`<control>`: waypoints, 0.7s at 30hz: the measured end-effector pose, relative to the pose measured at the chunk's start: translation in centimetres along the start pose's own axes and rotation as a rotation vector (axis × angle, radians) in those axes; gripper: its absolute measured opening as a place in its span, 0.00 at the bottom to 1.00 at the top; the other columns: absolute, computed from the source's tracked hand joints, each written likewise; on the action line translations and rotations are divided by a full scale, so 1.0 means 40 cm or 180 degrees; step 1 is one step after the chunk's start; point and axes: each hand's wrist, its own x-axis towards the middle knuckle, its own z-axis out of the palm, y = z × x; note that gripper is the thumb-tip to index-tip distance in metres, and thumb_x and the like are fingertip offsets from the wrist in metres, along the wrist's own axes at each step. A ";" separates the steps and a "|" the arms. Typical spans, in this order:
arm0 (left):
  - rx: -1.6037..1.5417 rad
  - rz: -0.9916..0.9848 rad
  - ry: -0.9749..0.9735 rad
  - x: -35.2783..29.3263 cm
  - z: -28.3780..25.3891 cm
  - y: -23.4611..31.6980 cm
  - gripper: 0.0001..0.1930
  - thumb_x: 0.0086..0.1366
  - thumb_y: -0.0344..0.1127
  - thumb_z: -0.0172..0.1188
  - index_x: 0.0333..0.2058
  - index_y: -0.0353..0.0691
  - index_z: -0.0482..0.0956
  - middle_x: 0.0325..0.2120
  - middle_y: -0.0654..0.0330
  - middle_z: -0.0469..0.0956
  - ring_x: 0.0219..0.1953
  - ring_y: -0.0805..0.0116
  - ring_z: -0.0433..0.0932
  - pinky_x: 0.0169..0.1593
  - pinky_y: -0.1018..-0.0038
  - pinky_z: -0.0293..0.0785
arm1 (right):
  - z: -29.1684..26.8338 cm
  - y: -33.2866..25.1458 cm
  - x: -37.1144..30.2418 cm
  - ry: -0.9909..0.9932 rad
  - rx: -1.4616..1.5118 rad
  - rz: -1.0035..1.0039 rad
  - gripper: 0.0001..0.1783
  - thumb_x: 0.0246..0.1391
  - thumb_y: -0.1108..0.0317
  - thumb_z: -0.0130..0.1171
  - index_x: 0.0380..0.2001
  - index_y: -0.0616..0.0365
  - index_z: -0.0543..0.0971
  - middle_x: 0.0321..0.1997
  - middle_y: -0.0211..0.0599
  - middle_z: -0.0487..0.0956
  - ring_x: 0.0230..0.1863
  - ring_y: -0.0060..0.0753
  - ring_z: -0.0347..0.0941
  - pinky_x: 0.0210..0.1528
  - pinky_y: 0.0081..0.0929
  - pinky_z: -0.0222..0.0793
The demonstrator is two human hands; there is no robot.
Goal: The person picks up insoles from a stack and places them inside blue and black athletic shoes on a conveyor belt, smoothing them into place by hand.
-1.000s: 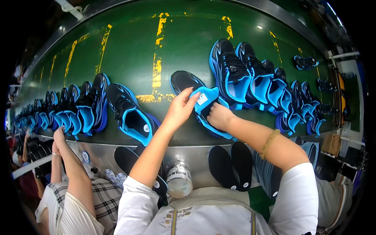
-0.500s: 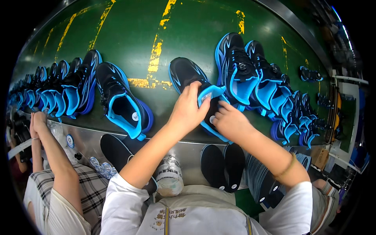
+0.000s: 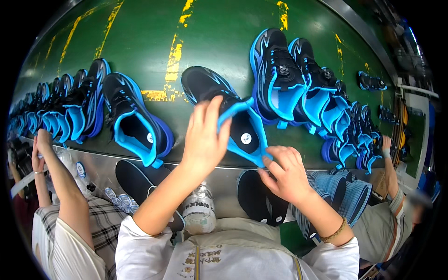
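Black-and-blue shoe (image 3: 224,109) on the green conveyor belt (image 3: 224,37), gripped at its collar.
Judged light, with a soft, pliable upper; the padded collar is the best hold. Left hand (image 3: 204,135) grasps the tongue side, right hand (image 3: 284,172) pinches the heel; matching shoes (image 3: 298,88) stand just beside it.

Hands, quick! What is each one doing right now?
Left hand: gripping the blue collar of the shoe.
Right hand: fingers pinching the same shoe's heel.
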 end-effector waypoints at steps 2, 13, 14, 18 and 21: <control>0.0342 0.0855 -0.0154 0.063 -0.055 0.075 0.18 0.49 0.31 0.58 0.41 0.36 0.70 0.30 0.58 0.71 0.34 0.59 0.71 0.35 0.73 0.68 | -0.003 0.004 -0.005 0.0016 0.0181 0.0376 0.13 0.38 0.69 0.62 0.30 0.60 0.72 0.36 0.38 0.71 0.40 0.41 0.68 0.40 0.34 0.64; 0.2376 0.2976 -0.4200 0.092 0.125 0.064 0.12 0.53 0.36 0.53 0.34 0.39 0.76 0.28 0.57 0.76 0.31 0.61 0.76 0.32 0.66 0.67 | 0.055 0.002 -0.038 0.0599 0.0390 0.0596 0.13 0.33 0.74 0.67 0.24 0.56 0.72 0.23 0.32 0.68 0.22 0.33 0.64 0.23 0.29 0.55; 0.2350 0.2996 -0.4065 0.085 0.125 0.053 0.12 0.53 0.36 0.52 0.34 0.38 0.75 0.27 0.56 0.76 0.29 0.61 0.76 0.30 0.66 0.67 | 0.059 0.003 -0.039 0.0581 0.0418 0.0599 0.13 0.33 0.74 0.67 0.24 0.56 0.72 0.23 0.31 0.68 0.22 0.33 0.64 0.23 0.29 0.55; 0.2256 0.3003 -0.3801 0.074 0.136 0.034 0.11 0.52 0.36 0.52 0.33 0.37 0.72 0.22 0.55 0.75 0.26 0.61 0.75 0.29 0.67 0.67 | 0.069 0.016 -0.048 0.0592 0.0458 0.0697 0.14 0.31 0.73 0.68 0.23 0.56 0.73 0.23 0.30 0.67 0.22 0.31 0.64 0.23 0.27 0.55; 0.1892 0.2597 -0.3323 0.063 0.134 0.020 0.09 0.51 0.35 0.51 0.30 0.37 0.72 0.19 0.56 0.75 0.25 0.62 0.75 0.32 0.69 0.66 | 0.076 0.022 -0.048 0.0631 0.0564 0.0670 0.14 0.30 0.72 0.68 0.23 0.55 0.74 0.23 0.30 0.67 0.23 0.31 0.65 0.24 0.27 0.55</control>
